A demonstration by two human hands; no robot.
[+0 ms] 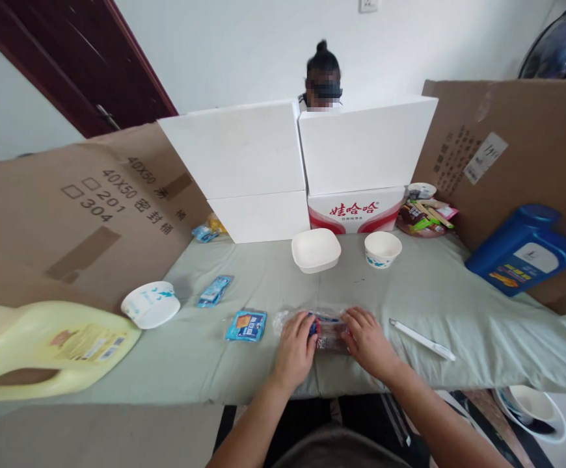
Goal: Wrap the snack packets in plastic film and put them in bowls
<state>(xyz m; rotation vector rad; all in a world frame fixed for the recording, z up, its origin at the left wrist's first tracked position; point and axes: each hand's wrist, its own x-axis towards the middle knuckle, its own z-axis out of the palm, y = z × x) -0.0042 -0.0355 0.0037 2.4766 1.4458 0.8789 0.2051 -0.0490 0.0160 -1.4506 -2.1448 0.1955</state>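
Observation:
Near the front edge of the table, a clear plastic package [332,337] with dark brown contents and some blue and red print lies between my hands. My left hand [295,348] grips its left end, fingers curled over the crinkled wrap. On the right end, my right hand [369,344] holds it with bent fingers. Glare and my fingers hide what exactly is inside. To the left of my left hand lies a blue snack packet [246,325], with another blue packet [215,291] farther back. A white capped pen or knife [422,339] rests right of my right hand.
A white square bowl [316,251] and a paper cup [383,249] stand before white boxes [254,156]. A tipped paper cup [151,304] and a yellow jug [68,351] are left. A blue bottle [524,250] leans right, near a snack bowl [424,232]. A person [323,71] sits behind.

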